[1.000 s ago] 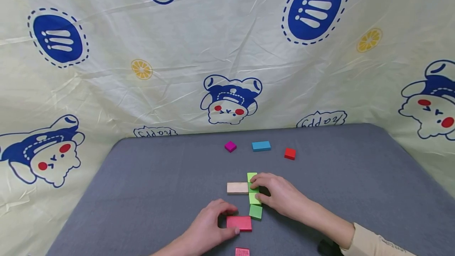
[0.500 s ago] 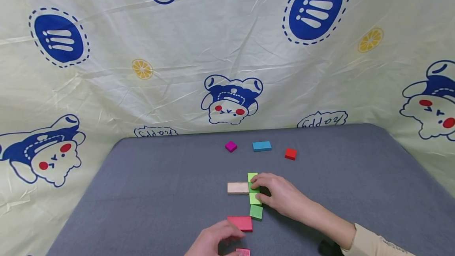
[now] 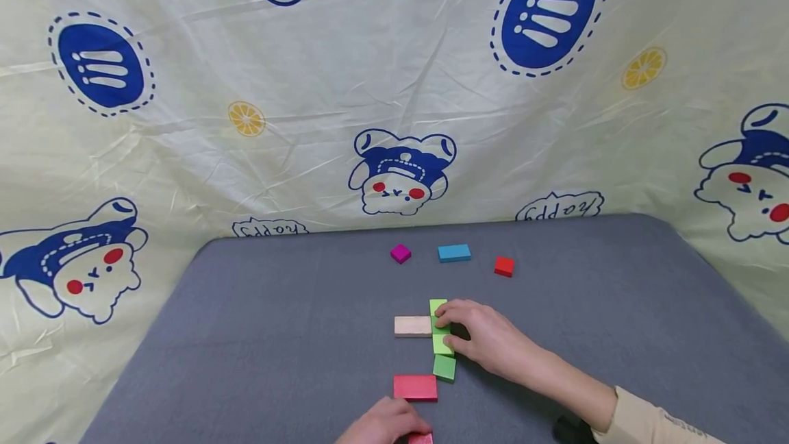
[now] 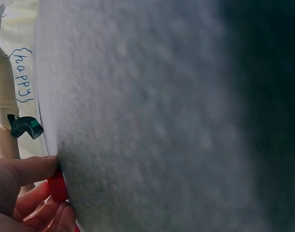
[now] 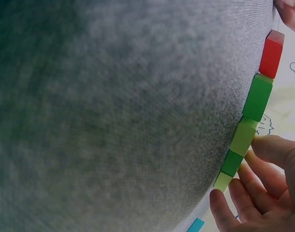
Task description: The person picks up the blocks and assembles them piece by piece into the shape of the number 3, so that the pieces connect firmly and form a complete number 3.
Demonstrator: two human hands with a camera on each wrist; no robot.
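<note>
In the head view, my left hand (image 3: 385, 422) is at the front with its fingers at a small red block (image 3: 420, 439). The left wrist view has that red block (image 4: 58, 186) pinched between thumb and fingers. Just beyond lies a longer red block (image 3: 416, 387). My right hand (image 3: 483, 334) rests its fingertips on a row of green blocks, touching a dark green block (image 3: 440, 325) and a light green block (image 3: 442, 344). Another light green block (image 3: 437, 305) tops the row, and a slightly turned green block (image 3: 444, 368) ends it. A pale wooden block (image 3: 412, 326) adjoins on the left.
Farther back on the grey table (image 3: 277, 334) lie a magenta block (image 3: 401, 253), a blue block (image 3: 454, 253) and a red block (image 3: 504, 266). A printed cloth (image 3: 296, 74) hangs behind the table. A dark object (image 3: 570, 429) sits by the right sleeve.
The left hand has left the longer red block, moved toward the front and taken hold of the small red block. The right hand stays on the green row.
</note>
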